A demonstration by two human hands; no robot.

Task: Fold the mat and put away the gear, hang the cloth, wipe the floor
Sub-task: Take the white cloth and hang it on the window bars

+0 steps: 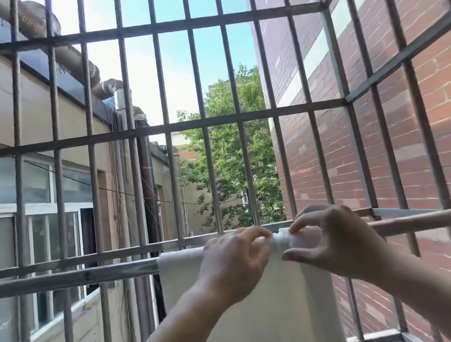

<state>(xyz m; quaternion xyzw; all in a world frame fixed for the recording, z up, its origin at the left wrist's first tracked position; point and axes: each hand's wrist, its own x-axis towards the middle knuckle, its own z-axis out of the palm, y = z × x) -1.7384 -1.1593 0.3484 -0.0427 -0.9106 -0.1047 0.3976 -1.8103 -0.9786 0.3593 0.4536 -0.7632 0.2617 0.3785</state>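
Barred cage [122,134], brick wall [448,118] beyond. My left hand [233,262] and right hand [334,242] both pinch a bunched bit of cloth [274,327] draped over the rail [57,281]; its bottom edge is cut off.

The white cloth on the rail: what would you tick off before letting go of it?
1. Cloth draped over the rail: ok.
2. Left hand and right hand both pinch its top: ok.
3. Top fold lies flat: not ok, it is bunched between the hands.
4. Equal length on both sides of the rail: cannot tell, the far side is hidden.
5. Bare rail on either side for spreading: ok.
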